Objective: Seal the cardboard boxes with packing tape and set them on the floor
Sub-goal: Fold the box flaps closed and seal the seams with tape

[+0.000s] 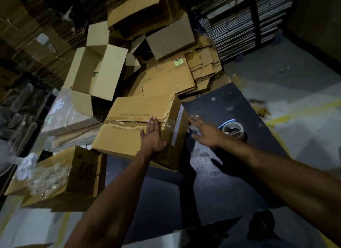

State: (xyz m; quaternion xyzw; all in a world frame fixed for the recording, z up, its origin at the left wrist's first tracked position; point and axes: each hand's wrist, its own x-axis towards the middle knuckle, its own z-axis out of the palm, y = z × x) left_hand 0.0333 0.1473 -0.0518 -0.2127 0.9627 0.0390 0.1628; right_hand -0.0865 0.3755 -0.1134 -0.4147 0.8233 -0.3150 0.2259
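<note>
Fingers [152, 123] of the left hand [153, 137] lay straight and flat on the top of the box [132, 135], pressing down over the taped seam near its right end and holding nothing. The right hand [204, 131] hovered just off the box's right end, fingers spread and blurred, with nothing in its grasp.

The box sat at the far left corner of the dark table [230, 183], its flaps closed and a strip of clear tape [167, 125] running over the seam and down the end face. By the look of it, the sealing step was nearly done, with the tape being smoothed flat. The roll of tape [232, 129] rested on the table just beyond the right hand, near the table's right edge.

Next, the job would likely call for both hands to take the box by its ends, lift it clear of the table and lower it to the floor [295, 78].
</note>
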